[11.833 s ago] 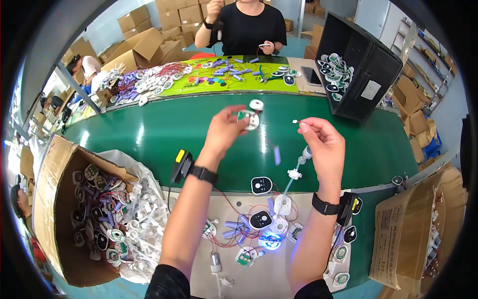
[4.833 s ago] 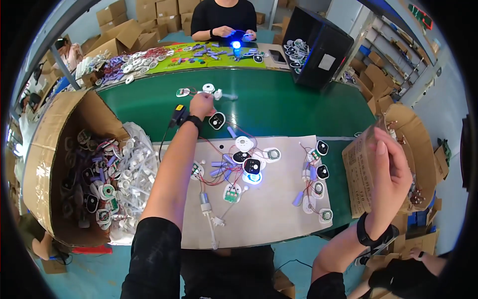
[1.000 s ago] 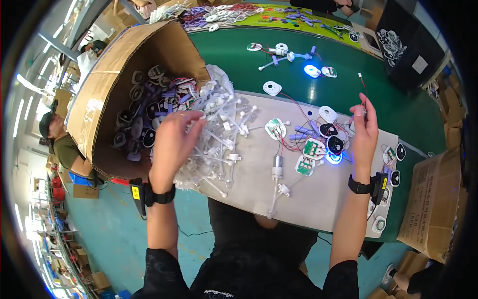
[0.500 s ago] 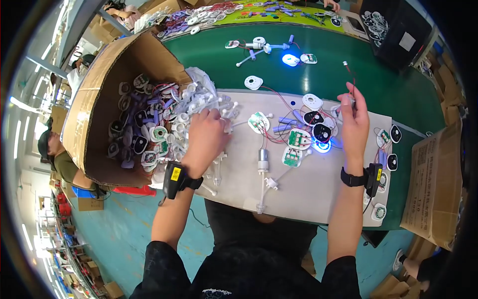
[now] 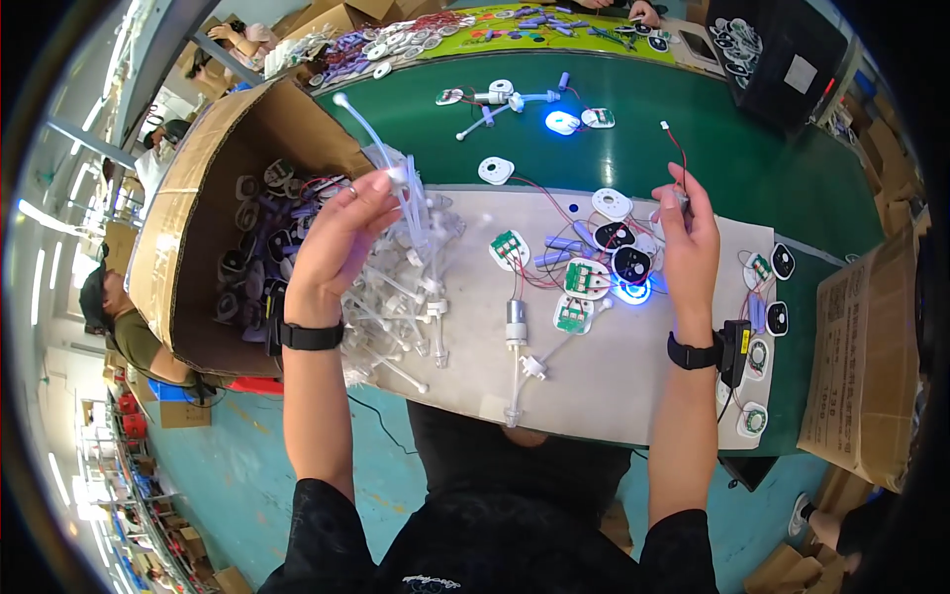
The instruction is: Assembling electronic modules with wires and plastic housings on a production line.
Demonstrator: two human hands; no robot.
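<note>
Tubing [image 5: 366, 125] and wired part [image 5: 681, 197], held apart, unjoined.
The left hand [image 5: 341, 238] pinches the translucent, white-fitted tubing near the tube heap [image 5: 401, 287]; the right hand [image 5: 690, 238] grips the mostly hidden, red-leaded wired part above the bench [image 5: 633, 163]. A silver motor [image 5: 516, 322], apparently already fitted with tubing, lies between.

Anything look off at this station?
The cardboard box on the left looks tipped onto its side, its mouth facing the beige board, with tube parts heaped loosely there, some spread onto the board. Wired parts overlap in a jumble. Both might be deliberate; I can't make out any damage.
</note>
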